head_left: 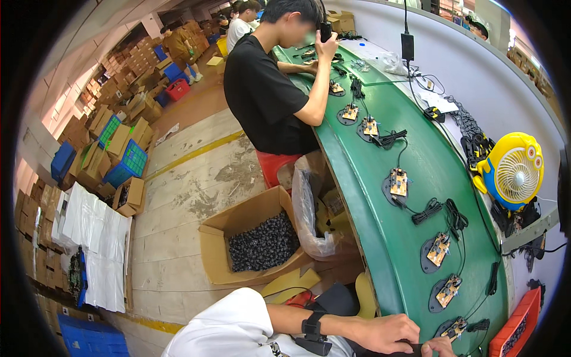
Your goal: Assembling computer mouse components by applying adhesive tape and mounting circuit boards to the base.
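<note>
At the lower edge, my left hand (389, 334) is closed, fingers curled around a dark object (411, 350) that is mostly hidden. My right hand (439, 346) pinches at the same object's other side and is partly cut off by the picture's edge. Just beyond my hands, on the green conveyor belt (380, 238), lies a dark rounded plate with a tan circuit board (453, 328) and a black cable. More such boards (447, 290) (439, 250) (398, 183) are spread along the belt, with bundled black cables (427, 211) beside them.
A co-worker in black (267, 89) sits further up the belt. A yellow and blue fan (516, 169) stands at the right, above a red bin (517, 324). To the left, a cardboard box (214, 250) holds small black parts, beside a plastic-lined box (306, 220).
</note>
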Action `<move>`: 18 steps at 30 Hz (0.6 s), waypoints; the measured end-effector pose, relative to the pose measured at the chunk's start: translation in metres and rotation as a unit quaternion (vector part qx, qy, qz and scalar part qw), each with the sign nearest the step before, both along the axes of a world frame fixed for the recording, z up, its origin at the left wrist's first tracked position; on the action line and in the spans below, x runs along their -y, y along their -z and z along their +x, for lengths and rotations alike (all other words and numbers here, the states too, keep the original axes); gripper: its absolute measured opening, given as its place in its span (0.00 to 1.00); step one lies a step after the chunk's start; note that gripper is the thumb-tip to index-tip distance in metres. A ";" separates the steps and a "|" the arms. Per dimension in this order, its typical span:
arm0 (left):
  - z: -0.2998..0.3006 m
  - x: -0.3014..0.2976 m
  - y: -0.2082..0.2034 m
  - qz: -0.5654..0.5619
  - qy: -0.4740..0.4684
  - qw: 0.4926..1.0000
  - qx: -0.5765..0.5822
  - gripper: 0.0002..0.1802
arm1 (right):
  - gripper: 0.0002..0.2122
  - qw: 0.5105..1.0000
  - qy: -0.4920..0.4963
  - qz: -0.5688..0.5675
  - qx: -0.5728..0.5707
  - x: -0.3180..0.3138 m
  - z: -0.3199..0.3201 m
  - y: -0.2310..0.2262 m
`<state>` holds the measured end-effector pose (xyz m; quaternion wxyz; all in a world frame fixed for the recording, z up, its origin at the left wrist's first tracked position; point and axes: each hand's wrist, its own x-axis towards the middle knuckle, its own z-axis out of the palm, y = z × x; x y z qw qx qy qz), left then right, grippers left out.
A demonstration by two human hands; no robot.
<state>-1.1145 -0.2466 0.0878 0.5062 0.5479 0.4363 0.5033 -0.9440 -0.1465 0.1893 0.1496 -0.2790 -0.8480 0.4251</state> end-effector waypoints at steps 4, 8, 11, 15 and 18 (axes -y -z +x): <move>0.008 0.004 -0.004 0.015 -0.045 0.998 0.037 0.09 | 0.02 0.999 0.028 0.012 0.034 0.002 0.007 0.010; 0.013 -0.004 0.006 0.099 -0.110 0.988 0.047 0.11 | 0.02 0.998 0.051 -0.044 0.023 0.003 0.017 0.018; 0.013 -0.009 0.008 0.169 -0.149 0.974 -0.013 0.09 | 0.10 0.993 0.080 0.032 -0.080 -0.001 0.006 0.030; -0.011 0.000 0.001 0.140 -0.181 0.968 -0.103 0.09 | 0.12 0.996 0.029 -0.021 -0.076 -0.009 -0.017 0.024; -0.018 -0.004 0.000 0.121 -0.140 0.978 -0.098 0.08 | 0.12 0.994 0.040 -0.055 -0.080 -0.008 -0.017 0.023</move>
